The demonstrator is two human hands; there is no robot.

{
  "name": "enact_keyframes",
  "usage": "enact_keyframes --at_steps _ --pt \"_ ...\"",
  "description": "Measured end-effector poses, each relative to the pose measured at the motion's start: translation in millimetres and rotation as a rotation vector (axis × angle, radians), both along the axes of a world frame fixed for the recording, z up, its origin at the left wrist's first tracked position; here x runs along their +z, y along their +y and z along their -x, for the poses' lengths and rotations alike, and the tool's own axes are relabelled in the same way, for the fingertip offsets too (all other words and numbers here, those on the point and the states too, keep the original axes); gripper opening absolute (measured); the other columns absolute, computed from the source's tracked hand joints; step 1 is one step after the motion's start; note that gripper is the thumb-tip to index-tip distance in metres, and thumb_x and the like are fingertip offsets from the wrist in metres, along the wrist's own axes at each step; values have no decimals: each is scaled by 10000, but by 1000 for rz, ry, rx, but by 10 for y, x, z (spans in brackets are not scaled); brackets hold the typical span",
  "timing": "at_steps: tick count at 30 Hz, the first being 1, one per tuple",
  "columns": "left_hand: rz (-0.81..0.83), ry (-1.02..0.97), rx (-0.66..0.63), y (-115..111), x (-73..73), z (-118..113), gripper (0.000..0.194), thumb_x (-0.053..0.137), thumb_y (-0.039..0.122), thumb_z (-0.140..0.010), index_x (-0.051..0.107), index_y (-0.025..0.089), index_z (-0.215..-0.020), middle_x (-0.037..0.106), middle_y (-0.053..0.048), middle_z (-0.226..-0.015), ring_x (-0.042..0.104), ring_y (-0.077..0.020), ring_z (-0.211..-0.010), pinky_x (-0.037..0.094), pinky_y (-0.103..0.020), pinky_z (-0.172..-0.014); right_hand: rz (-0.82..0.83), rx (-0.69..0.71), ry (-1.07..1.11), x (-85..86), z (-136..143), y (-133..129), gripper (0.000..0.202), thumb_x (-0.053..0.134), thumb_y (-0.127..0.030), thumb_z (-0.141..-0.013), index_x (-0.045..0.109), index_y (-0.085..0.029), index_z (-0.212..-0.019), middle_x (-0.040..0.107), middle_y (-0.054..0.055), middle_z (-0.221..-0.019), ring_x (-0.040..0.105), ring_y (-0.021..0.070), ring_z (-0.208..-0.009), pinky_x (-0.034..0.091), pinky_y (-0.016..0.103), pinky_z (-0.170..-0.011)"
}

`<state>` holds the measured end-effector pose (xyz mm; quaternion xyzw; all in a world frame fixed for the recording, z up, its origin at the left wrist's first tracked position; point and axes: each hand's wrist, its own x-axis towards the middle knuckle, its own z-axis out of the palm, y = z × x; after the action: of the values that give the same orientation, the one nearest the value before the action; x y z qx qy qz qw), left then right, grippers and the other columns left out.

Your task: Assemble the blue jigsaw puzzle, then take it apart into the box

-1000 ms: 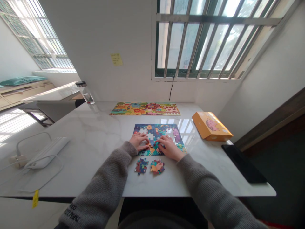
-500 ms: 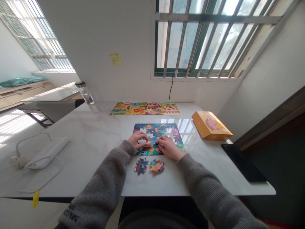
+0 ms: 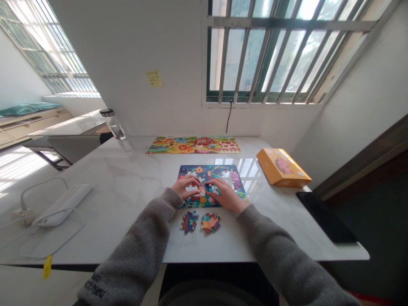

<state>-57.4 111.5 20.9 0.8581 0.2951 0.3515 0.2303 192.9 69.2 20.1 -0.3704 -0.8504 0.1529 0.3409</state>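
A dark blue, brightly printed jigsaw puzzle [image 3: 207, 169] lies on the table, with white gaps in its left part and upper right. Over its left side is my left hand [image 3: 185, 187], fingers stretched and thumb apart. My right hand [image 3: 225, 194] reaches over the right middle, its fingertips near the centre and thumb apart from the fingers. Both sets of fingertips are at or just above the puzzle; no piece shows in either hand. In front of it lie a dark jigsaw piece cluster [image 3: 189, 222] and an orange and teal jigsaw piece cluster [image 3: 210, 222].
A long farm-picture puzzle [image 3: 181, 145] lies along the wall. To the right are an orange box [image 3: 283, 168] and a black flat object [image 3: 325, 219]. A glass bottle [image 3: 115, 125] stands back left, and a white power strip [image 3: 63, 206] with cables lies left.
My hands have shifted slightly upward over the puzzle's middle, and the fingers have lifted and straightened. The gap between thumb and fingers is wider on both. The loose clusters remain in place.
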Motion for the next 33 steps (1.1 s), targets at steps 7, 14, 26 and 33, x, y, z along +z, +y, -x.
enact_keyframes --at_steps 7,14,26,33 --pt "-26 31 8 46 -81 9 233 675 389 -853 683 181 -956 677 -115 -1136 636 -229 -1050 535 -367 -894 5 46 51 -22 -39 104 359 658 -290 -908 577 -251 -1256 639 81 -1196 576 243 -1164 469 434 -1015" --pt "-156 291 287 180 -244 188 268 542 230 -882 697 200 -1099 667 -87 -1189 585 -262 -1111 476 -449 -1018 -68 -66 -88 -19 -97 248 303 649 -267 -915 615 -255 -1217 646 77 -1177 565 251 -1118 446 444 -999" --pt "-131 417 293 168 -290 135 226 520 239 -888 708 212 -1008 679 -78 -1081 569 -250 -1023 482 -435 -972 -83 -98 -366 30 259 408 267 619 -264 -941 663 -266 -1204 649 76 -1176 517 256 -1106 401 415 -952" --pt "-112 438 321 139 -278 109 227 555 262 -876 701 236 -1048 656 -73 -1098 541 -264 -1034 465 -436 -949 -58 -125 -365 -47 264 439 276 587 -263 -956 669 -284 -1219 651 73 -1208 504 262 -1141 393 437 -981"
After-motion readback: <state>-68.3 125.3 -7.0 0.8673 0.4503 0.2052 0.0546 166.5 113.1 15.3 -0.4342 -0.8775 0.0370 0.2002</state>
